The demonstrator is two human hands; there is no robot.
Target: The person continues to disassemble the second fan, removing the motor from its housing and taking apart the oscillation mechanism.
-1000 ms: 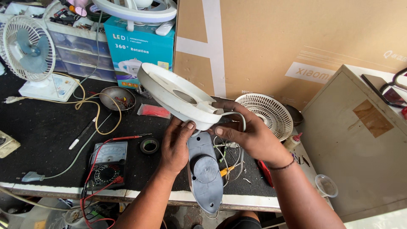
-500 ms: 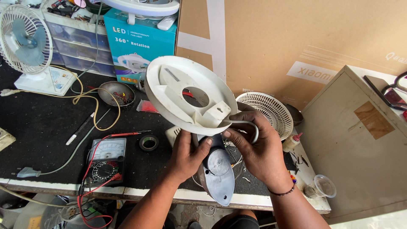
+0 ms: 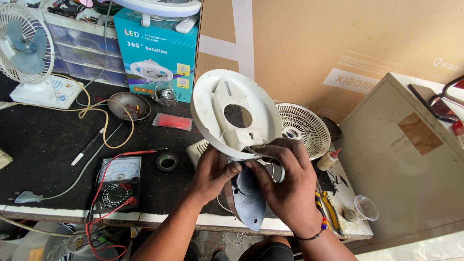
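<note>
White fan base (image 3: pixel 232 113) is held up over the front edge of the table (image 3: pixel 43 145), tilted w/ its round underside facing up. Grey fan body (image 3: pixel 249 203) hangs under it, nearest the person. Left hand (image 3: pixel 212 174) & right hand (image 3: pixel 282 181) both grip where base meets body, fingers closed on it. Just behind: black tape roll (image 3: pixel 167 162), meter (image 3: pixel 118 176) w/ red wires. Further back: fan grille (image 3: pixel 304 128), teal box (image 3: pixel 157 58), small fan (image 3: pixel 24 46).

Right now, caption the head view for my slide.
Both hands, left hand and right hand, grip a white round fan housing above a cluttered black workbench.
</note>
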